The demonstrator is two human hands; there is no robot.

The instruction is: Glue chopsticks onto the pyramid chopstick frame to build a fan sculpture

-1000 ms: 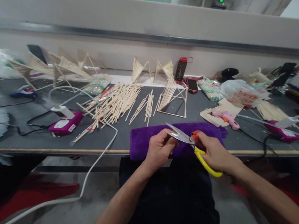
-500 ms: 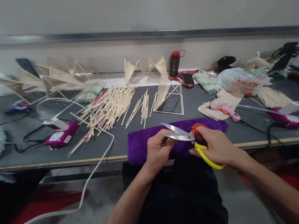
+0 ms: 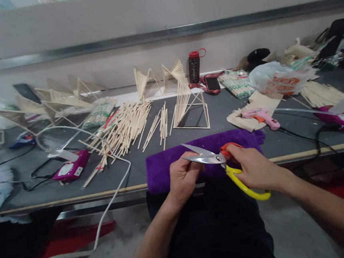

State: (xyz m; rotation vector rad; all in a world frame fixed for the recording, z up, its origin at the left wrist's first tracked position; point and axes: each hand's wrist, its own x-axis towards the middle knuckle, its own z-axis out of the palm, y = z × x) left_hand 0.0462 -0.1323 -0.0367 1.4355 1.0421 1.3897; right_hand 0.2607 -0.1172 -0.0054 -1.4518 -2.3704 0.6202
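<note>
Over the purple cloth at the near edge of the grey table, the right hand grips open steel scissors with orange and yellow handles. The left hand is curled shut beside the blades, pinching something too small to see.
</note>
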